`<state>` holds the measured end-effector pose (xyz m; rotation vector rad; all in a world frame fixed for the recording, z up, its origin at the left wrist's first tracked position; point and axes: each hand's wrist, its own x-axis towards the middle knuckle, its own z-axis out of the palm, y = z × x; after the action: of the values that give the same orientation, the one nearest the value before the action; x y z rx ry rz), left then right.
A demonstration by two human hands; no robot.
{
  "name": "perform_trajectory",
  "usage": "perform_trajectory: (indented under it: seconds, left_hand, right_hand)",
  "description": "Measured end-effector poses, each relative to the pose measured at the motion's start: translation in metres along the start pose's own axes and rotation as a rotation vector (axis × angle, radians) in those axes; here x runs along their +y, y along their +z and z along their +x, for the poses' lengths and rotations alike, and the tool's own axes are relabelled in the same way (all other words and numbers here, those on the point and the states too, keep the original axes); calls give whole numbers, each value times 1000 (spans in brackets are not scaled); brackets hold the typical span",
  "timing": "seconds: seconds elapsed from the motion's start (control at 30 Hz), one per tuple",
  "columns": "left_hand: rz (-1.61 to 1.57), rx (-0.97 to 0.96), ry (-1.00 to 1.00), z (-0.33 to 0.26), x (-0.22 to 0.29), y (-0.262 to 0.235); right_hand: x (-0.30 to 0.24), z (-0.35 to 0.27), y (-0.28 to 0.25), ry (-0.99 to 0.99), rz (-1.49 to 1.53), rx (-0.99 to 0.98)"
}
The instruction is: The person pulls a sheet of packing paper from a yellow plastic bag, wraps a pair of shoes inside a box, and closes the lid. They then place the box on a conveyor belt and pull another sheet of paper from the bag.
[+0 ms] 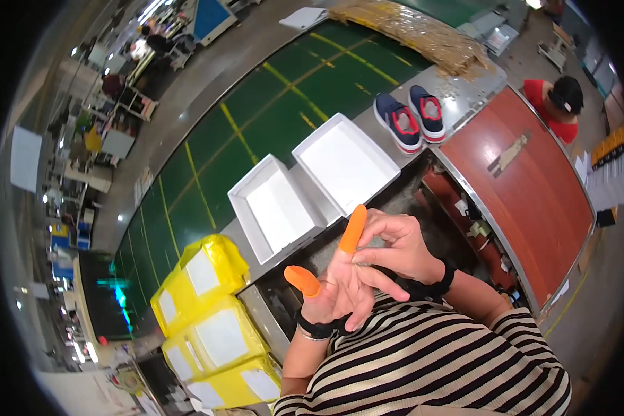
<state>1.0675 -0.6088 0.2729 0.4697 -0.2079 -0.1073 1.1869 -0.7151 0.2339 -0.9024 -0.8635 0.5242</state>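
Palm up, my left hand (pixel 340 284) is open with its thumb and index finger spread apart. An orange finger cot (pixel 353 230) covers the left index finger, and a second orange cot (pixel 302 281) sits on the thumb. My right hand (pixel 401 248) comes in from the right, its thumb and forefinger pinched at the lower edge of the index-finger cot. Just beyond the hands are a shallow white box lid (pixel 345 165) and a white box (pixel 274 208), both with bare insides. A pair of navy shoes with red linings (pixel 412 121) stands past the lid.
Yellow-wrapped parcels (pixel 215 333) with white labels are stacked at the left. A green conveyor belt (pixel 215 159) with yellow lines runs behind the boxes. At the right is a reddish-brown tabletop (pixel 520 180); a person in red (pixel 555 111) is beyond it. Brown taped wrapping (pixel 416 31) lies at the far end.
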Motion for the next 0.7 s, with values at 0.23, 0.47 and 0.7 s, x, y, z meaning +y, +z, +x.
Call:
perform_trajectory:
  seconds: [0.23, 0.47, 0.7]
  left_hand:
    - [-71, 44, 168, -61, 31, -22]
    - [30, 232, 218, -136, 81, -30]
    - [-58, 370, 520, -223, 119, -53]
  right_hand:
    - [30, 25, 61, 202, -54, -116]
    - [78, 51, 143, -42, -473, -326]
    - [128, 62, 230, -38, -501, -560]
